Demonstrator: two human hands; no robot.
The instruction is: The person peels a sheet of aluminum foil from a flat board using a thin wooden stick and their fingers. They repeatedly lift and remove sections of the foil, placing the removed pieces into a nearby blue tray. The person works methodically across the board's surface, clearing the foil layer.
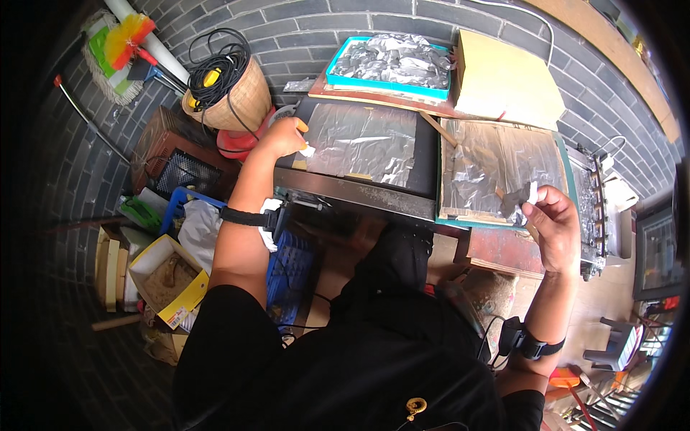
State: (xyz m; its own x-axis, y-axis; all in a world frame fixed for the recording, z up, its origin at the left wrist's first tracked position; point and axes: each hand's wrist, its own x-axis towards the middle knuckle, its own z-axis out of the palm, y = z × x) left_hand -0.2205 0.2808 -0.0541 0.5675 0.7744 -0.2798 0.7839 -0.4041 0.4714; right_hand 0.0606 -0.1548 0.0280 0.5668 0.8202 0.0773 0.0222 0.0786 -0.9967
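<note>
My left hand [286, 138] is closed at the left edge of a silvery foil sheet [366, 140] lying wrinkled on a dark flat board. Something small and white [307, 151] shows at its fingertips; I cannot make out what it is. My right hand [557, 226] pinches a small crumpled scrap of foil [516, 200], grey with a whitish edge, above the right board's near corner. That board bears a second, browner foil-like sheet [489, 161]. Across the gap between the boards a thin wooden stick [438, 129] lies aslant.
Behind the boards stands a turquoise tray [330, 80] heaped with foil pieces, beside a pale yellow box-like block [510, 79]. A basket [248, 93] with coiled black cable is at the left. Below it are a blue crate [175, 208] and an open yellow carton [183, 305].
</note>
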